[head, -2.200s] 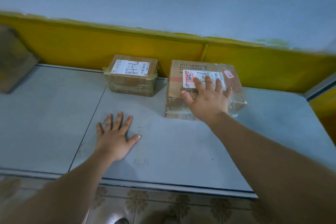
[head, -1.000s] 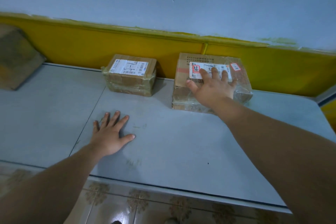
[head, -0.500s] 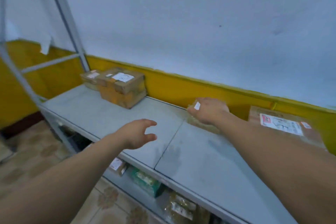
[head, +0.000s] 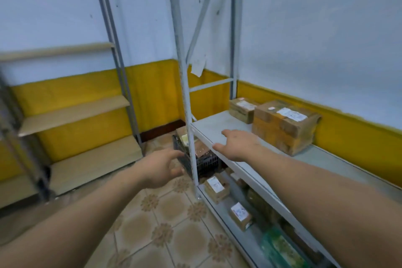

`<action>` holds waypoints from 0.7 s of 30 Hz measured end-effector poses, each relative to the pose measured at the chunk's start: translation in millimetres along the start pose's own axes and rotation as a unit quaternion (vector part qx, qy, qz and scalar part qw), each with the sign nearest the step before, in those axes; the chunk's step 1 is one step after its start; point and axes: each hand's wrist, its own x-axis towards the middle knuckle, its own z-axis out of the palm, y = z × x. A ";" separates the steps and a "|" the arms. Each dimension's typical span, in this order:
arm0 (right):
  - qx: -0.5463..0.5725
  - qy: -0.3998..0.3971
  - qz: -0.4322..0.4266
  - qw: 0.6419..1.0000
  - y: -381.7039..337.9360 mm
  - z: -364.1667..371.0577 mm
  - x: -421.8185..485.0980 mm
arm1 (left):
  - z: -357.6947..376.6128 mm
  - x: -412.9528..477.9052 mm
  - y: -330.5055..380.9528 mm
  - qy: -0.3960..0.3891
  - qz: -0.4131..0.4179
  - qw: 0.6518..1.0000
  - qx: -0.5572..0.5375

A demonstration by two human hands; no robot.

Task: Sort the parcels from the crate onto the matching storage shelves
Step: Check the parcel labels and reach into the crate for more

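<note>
White walls with a yellow lower band close off a corner above a patterned tile floor (head: 165, 213); a wooden rack (head: 74, 113) with three pale boards stands at the far left, and a grey metal shelf (head: 219, 128) runs along the right.

One black crate (head: 205, 162) sits on the floor at the far end of that shelf, partly hidden behind the shelf's near post (head: 185, 93). It lies straight ahead of the left hand (head: 158, 169) and a little to its right, just beyond the fingertips, so the left hand is clearly the nearer one. How the crate's long side runs is hard to tell, since the post and shelf cover much of it. Parcels show inside it, but I cannot count them.

Both hands hold nothing. The left has loosely curled fingers spread toward the crate's rim, and the right hand (head: 238, 146) is flat and open over the front edge of the grey shelf.

Two boxes stand at the far end of that shelf, a small box (head: 242, 109) and a large box (head: 282, 126) touching it on the right. Below are two labelled parcels (head: 216, 187) that I can count with certainty, and one green packet (head: 280, 248).
</note>
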 end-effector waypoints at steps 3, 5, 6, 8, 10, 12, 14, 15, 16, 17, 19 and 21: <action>0.002 -0.005 -0.032 0.999 -47.5 8.2 50.0 | -9.6 20.1 -44.1 0.024 -0.024 0.999 -0.003; -0.001 -0.011 -0.046 0.999 -69.6 16.2 86.5 | -14.1 40.9 -67.9 0.031 -0.031 0.999 -0.016; -0.003 -0.015 -0.053 0.999 -78.5 20.4 106.3 | -15.7 53.8 -79.9 0.031 -0.036 0.999 -0.020; -0.001 -0.021 -0.067 0.998 -93.0 28.1 148.3 | -18.6 83.9 -104.5 0.028 -0.046 0.998 -0.014; 0.007 -0.022 -0.082 0.996 -105.8 32.9 192.1 | -22.7 117.9 -130.7 0.025 -0.058 0.998 -0.013; 0.014 -0.031 -0.090 0.995 -118.9 34.3 235.2 | -30.4 150.8 -155.1 0.021 -0.075 0.997 -0.031; 0.011 -0.044 -0.101 0.994 -132.4 37.3 275.0 | -38.9 177.4 -178.5 0.018 -0.092 0.995 -0.039; 0.006 -0.053 -0.108 0.993 -139.7 38.1 293.7 | -42.9 189.4 -191.2 0.015 -0.101 0.994 -0.042; 0.002 -0.063 -0.111 0.992 -147.7 38.9 311.6 | -47.2 200.4 -204.0 0.011 -0.109 0.993 -0.042; -0.002 -0.070 -0.116 0.991 -156.2 40.0 329.3 | -51.6 211.2 -217.2 0.009 -0.116 0.993 -0.037; -0.001 -0.082 -0.122 0.989 -174.2 44.2 363.5 | -58.9 233.6 -245.2 0.006 -0.124 0.992 -0.022; 0.007 -0.087 -0.123 0.989 -192.4 51.4 400.4 | -63.7 260.4 -275.7 0.004 -0.129 0.991 -0.021</action>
